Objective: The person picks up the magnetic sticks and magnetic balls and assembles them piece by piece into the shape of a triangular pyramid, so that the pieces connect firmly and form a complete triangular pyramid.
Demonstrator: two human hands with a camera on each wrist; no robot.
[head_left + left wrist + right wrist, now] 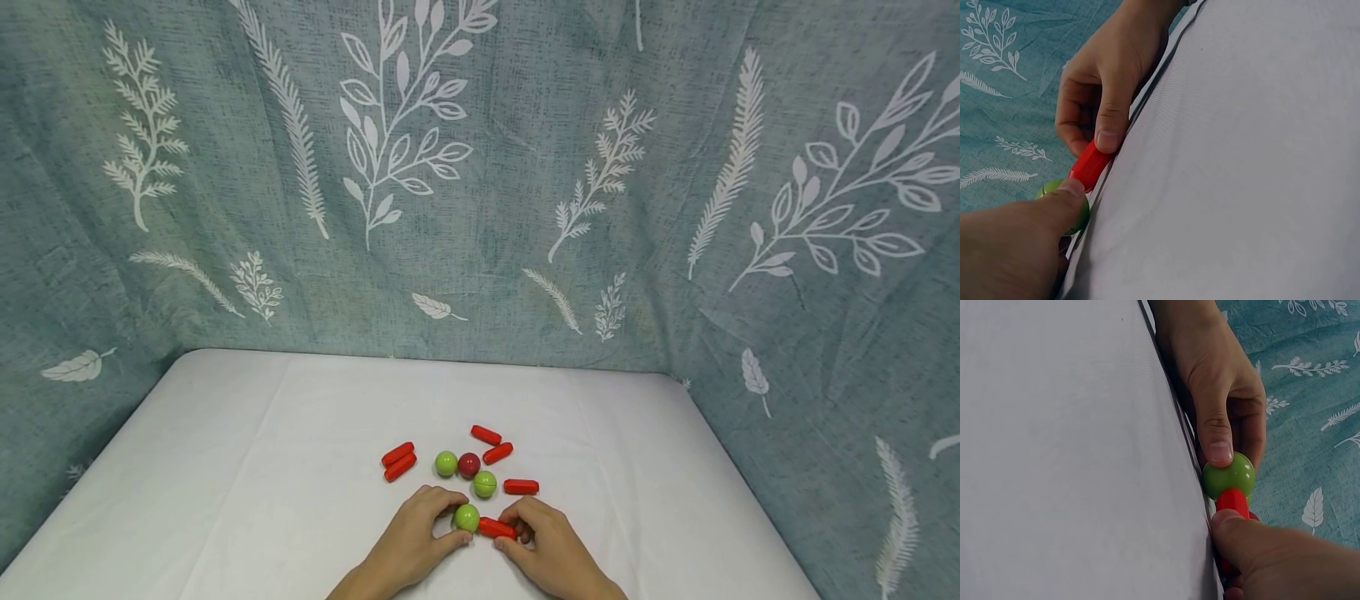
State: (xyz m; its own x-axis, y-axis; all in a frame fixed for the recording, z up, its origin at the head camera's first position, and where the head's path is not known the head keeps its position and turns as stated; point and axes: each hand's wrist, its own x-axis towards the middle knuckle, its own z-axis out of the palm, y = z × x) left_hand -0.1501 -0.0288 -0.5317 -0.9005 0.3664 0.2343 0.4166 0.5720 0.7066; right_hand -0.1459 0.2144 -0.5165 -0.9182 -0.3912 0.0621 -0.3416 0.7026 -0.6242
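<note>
Between thumb and fingers, my left hand [415,533] holds a shiny green ball [467,517]. My right hand [546,540] pinches the outer end of a short red stick [496,527]. The stick's other end meets the ball's side, as the right wrist view also shows with the green ball [1229,476] and red stick [1233,501]. In the left wrist view the red stick [1089,165] runs from the right thumb to the green ball, partly hidden behind my left thumb.
Just beyond the hands lie two green balls [446,463] and a dark red ball [468,465]. Red sticks [521,487] lie to their right and behind, and a pair of red sticks [398,454] lies left. A white cloth covers the table [247,467]; a patterned curtain [480,275] hangs behind.
</note>
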